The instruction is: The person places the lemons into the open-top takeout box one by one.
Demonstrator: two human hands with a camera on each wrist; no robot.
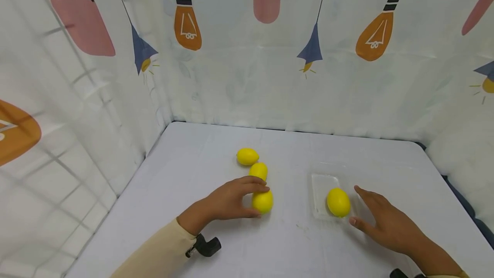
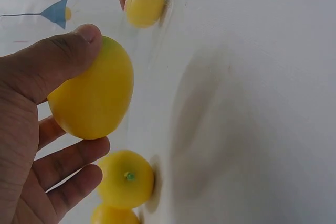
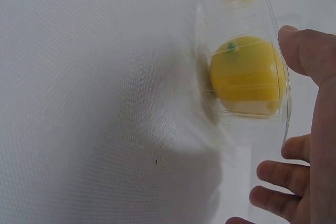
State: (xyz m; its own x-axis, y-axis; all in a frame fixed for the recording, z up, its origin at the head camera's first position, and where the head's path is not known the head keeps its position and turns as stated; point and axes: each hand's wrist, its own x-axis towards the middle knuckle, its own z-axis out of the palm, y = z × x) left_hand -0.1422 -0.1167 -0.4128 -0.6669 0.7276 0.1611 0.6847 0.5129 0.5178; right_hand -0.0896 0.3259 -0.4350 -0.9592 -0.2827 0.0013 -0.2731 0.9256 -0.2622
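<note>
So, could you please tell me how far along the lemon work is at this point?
Done: one lemon lies in the clear tray, the right hand open beside it. In hand: the left hand grips the nearest lemon. Left: two lemons on the white table.

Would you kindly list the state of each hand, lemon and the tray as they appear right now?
Left hand: grips the nearest lemon.
Nearest lemon: on the table, held between thumb and fingers.
Middle lemon: lying loose on the table.
Far lemon: lying loose on the table.
Clear tray: flat on the table, holding one lemon.
Lemon in tray: resting inside, not gripped.
Right hand: open, beside the tray.
</note>
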